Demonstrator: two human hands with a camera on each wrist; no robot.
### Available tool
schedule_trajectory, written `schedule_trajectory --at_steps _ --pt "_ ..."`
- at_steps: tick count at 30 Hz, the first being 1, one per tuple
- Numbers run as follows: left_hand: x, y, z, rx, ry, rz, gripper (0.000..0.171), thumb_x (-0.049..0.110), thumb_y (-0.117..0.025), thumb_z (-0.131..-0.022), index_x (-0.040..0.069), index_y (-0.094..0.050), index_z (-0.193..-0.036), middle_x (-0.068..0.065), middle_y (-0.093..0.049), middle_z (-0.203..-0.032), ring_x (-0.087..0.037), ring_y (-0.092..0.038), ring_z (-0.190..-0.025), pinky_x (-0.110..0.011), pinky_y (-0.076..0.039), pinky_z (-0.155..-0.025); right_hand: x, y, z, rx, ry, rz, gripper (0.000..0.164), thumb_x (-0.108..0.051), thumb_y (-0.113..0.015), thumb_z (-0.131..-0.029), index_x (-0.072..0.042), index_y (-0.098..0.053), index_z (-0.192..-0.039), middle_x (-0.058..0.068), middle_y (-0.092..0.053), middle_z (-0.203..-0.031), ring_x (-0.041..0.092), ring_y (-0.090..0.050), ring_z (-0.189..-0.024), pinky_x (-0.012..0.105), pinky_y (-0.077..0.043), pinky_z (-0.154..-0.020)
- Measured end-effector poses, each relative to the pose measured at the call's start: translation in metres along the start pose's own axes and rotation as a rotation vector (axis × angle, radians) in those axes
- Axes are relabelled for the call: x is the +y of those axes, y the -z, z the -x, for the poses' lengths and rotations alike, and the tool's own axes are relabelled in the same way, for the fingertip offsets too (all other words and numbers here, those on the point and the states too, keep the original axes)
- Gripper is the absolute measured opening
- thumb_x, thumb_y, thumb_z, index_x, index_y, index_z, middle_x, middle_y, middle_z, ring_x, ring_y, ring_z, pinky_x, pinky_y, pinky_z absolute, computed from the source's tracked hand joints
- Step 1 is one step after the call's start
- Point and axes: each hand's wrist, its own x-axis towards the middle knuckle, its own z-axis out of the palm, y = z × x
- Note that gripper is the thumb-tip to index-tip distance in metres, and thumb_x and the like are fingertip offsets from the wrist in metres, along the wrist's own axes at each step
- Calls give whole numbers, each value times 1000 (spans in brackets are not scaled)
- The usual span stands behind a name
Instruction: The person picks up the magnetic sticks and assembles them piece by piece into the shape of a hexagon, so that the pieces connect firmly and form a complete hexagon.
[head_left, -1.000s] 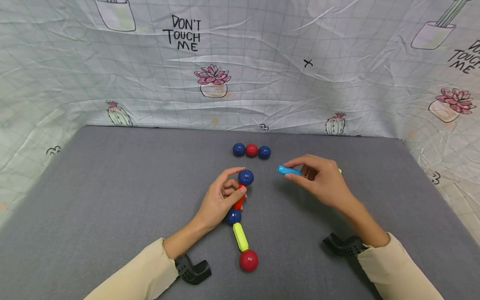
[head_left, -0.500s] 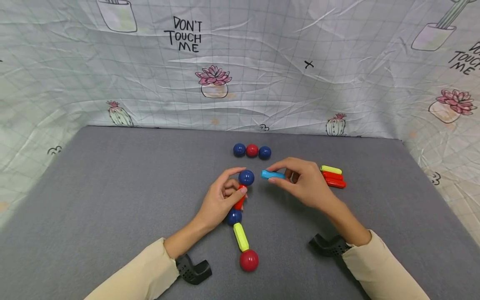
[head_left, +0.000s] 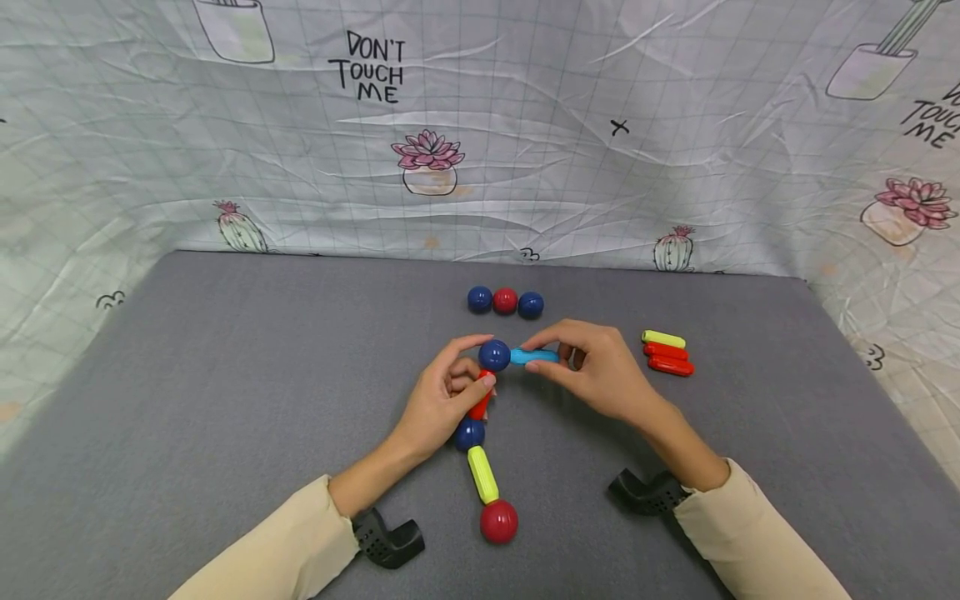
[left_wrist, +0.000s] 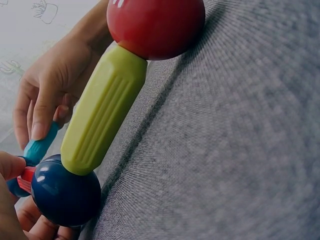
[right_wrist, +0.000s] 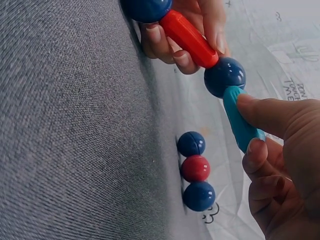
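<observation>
Forearms (head_left: 300, 533) angled inward | right hand (head_left: 600, 367): fingers pinching blue rod (right_wrist: 240, 120) against blue ball (right_wrist: 225, 77) | left hand (head_left: 438, 398): fingers gripping red rod (right_wrist: 190, 39)

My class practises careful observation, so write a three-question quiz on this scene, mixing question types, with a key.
1. What do the fingers of the right hand pinch?
2. True or false: all three balls in the far row are dark blue.
3. Choose one. The left hand grips:
A) a yellow rod
B) a red rod
C) no rod

Key:
1. The light blue rod.
2. False; the middle ball is red.
3. B
</observation>
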Motion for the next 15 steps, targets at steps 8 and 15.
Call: schedule_trajectory --at_steps 8,15 --pt "1 0 0 21 58 -11 30 6 -56 -97 3 -47 -126 -28 -58 -85 -21 -57 -60 -27 -48 -57 2 -1 -1 -31 -3 -25 16 -16 -76 -83 -19 -73 -99 -11 -64 -87 9 -51 -65 28 -43 -54" --pt "3 -1 1 38 101 1 30 8 -60 -95 2 -41 -118 -27 -58 -89 -21 -59 -59 -28 -51 -57 1 -6 -6 -83 -6 -52 16 -16 -74 -85 -19 -73 -101 -12 -63 -86 9 -52 -68 27 -43 -56"
